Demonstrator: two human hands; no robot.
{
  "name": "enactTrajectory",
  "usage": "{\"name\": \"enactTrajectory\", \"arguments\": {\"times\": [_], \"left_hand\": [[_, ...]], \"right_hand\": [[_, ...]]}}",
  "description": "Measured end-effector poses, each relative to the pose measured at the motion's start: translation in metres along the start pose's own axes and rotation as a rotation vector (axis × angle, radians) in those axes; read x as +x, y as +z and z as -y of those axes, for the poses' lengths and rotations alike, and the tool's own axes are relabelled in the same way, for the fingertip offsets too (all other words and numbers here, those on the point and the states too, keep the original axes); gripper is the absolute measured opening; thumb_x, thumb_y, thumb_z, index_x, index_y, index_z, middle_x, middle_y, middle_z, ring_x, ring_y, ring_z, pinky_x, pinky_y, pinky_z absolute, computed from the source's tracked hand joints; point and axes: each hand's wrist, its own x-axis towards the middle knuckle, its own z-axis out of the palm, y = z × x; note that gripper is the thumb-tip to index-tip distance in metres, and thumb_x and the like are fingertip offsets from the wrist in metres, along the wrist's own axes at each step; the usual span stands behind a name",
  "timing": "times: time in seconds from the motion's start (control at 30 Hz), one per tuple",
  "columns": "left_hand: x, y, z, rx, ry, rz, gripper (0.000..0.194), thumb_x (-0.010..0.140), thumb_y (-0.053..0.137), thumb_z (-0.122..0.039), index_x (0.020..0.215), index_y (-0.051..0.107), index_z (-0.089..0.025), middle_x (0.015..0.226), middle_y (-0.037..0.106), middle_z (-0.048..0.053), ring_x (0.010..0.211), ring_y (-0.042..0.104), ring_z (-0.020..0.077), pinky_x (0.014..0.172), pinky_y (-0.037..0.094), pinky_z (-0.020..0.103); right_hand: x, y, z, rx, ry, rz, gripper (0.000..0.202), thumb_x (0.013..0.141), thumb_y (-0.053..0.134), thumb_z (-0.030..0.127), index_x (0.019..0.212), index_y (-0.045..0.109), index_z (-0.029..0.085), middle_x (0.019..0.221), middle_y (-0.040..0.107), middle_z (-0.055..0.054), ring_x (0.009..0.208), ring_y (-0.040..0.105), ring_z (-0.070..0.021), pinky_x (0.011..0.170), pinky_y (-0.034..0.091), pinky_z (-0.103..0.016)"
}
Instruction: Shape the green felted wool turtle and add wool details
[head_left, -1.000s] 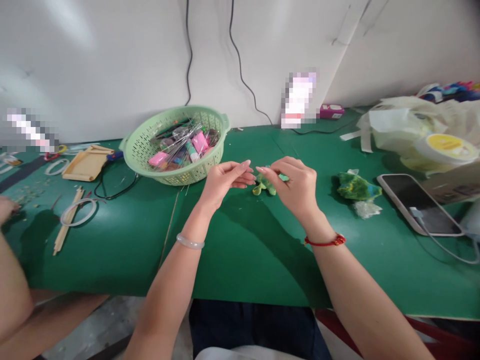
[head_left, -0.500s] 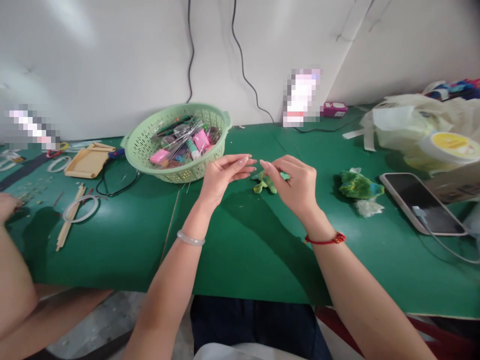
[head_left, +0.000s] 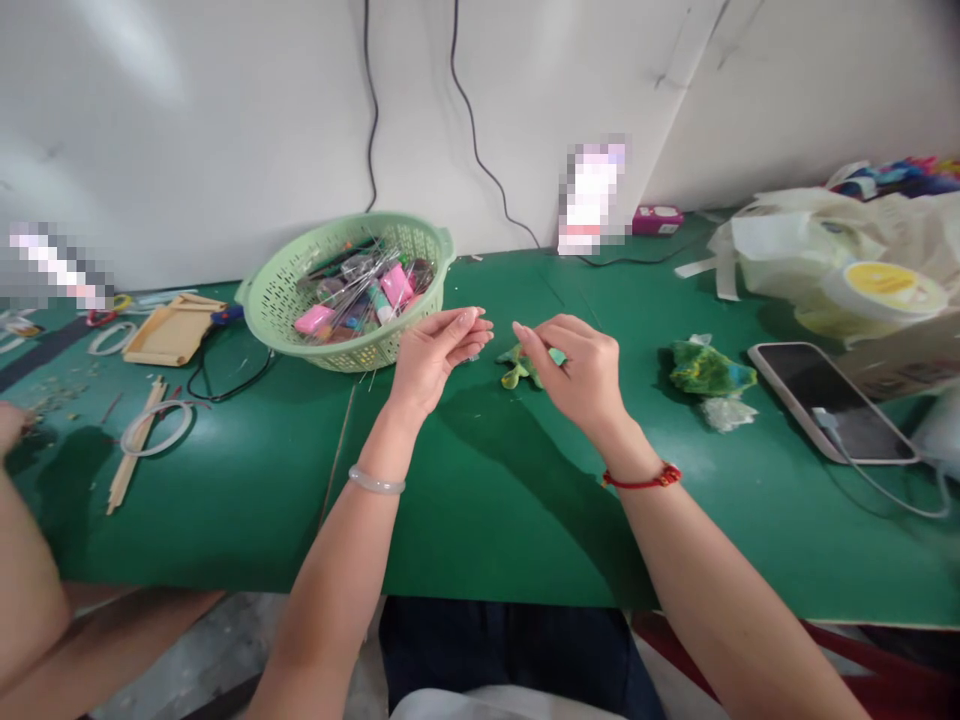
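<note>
My left hand [head_left: 433,358] is raised over the green table, thumb and index finger pinched together, the other fingers loosely stretched. Facing it, my right hand [head_left: 583,365] is also closed in a pinch with its fingers curled in. A small gap separates the two sets of fingertips. Whatever either pinch holds is too fine to make out. Behind and partly under my right hand lies a small green soft toy [head_left: 513,374], half hidden by the fingers. Farther right is a green-and-yellow furry piece [head_left: 709,368] with clear plastic wrap [head_left: 727,411] beside it.
A light green basket [head_left: 262,318] of pink packets and thin metal rods stands back left. A phone [head_left: 832,400] with a cable and a white plastic bag [head_left: 780,235] are at right. Left are a wooden tray [head_left: 161,345], sticks [head_left: 133,455], a white ring [head_left: 157,448] and another person's arm [head_left: 26,560].
The gap between my fingertips has widened slightly, my left hand drawing a little to the left. Both pinches stay closed. The whole view has shifted a little.
</note>
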Motion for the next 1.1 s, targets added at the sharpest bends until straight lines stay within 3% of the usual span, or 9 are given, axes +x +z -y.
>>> {"name": "enactTrajectory", "arguments": {"times": [0.23,0.57,0.7,0.83,0.97,1.1], "left_hand": [[0.003,0.001,-0.005,-0.137,-0.059,-0.026,0.009,0.091,0.08,-0.019,0.083,0.081,-0.015,0.069,0.074,-0.001,0.059,0.069,0.003,0.056,0.054,0.009],[0.003,0.0,-0.005,-0.177,-0.124,0.036,0.007,0.092,0.076,-0.012,0.091,0.08,-0.017,0.078,0.075,-0.002,0.067,0.072,0.0043,0.065,0.058,0.012],[0.001,0.0,-0.003,-0.113,-0.119,0.04,0.002,0.087,0.083,-0.018,0.088,0.08,-0.018,0.082,0.079,-0.001,0.067,0.073,0.0058,0.062,0.057,0.013],[-0.001,0.002,0.001,-0.019,-0.087,0.057,0.021,0.077,0.092,-0.032,0.082,0.079,-0.017,0.077,0.078,-0.001,0.064,0.07,0.0062,0.06,0.055,0.015],[-0.004,0.004,0.007,0.031,-0.074,0.11,0.034,0.07,0.095,-0.045,0.078,0.076,-0.018,0.073,0.075,-0.001,0.062,0.065,0.0055,0.061,0.052,0.017],[-0.007,0.005,0.013,0.008,-0.123,0.174,0.036,0.069,0.096,-0.046,0.075,0.074,-0.018,0.074,0.072,-0.003,0.063,0.063,0.0044,0.062,0.051,0.016]], "right_hand": [[-0.001,0.0,0.0,-0.003,-0.034,0.006,0.046,0.105,0.061,0.03,0.061,0.054,0.02,0.061,0.062,-0.003,0.059,0.057,-0.0142,0.059,0.043,-0.029],[0.0,0.0,0.001,0.001,-0.028,0.008,0.045,0.105,0.061,0.031,0.061,0.055,0.021,0.061,0.061,-0.002,0.059,0.056,-0.014,0.059,0.043,-0.03],[0.0,0.0,0.005,0.016,-0.068,-0.036,0.033,0.103,0.064,0.026,0.07,0.062,0.02,0.068,0.066,-0.003,0.061,0.057,-0.0141,0.058,0.046,-0.029],[-0.002,0.002,0.011,0.057,-0.067,-0.077,0.003,0.099,0.071,0.024,0.097,0.071,0.022,0.094,0.073,-0.005,0.066,0.063,-0.014,0.063,0.056,-0.03],[-0.005,0.004,0.014,0.066,-0.074,-0.058,0.017,0.097,0.073,0.024,0.114,0.073,0.025,0.107,0.073,-0.007,0.076,0.069,-0.0169,0.067,0.062,-0.033],[-0.007,0.005,0.012,0.082,-0.007,-0.03,0.018,0.097,0.072,0.021,0.114,0.075,0.026,0.107,0.074,-0.006,0.071,0.068,-0.0151,0.069,0.064,-0.035]]}}
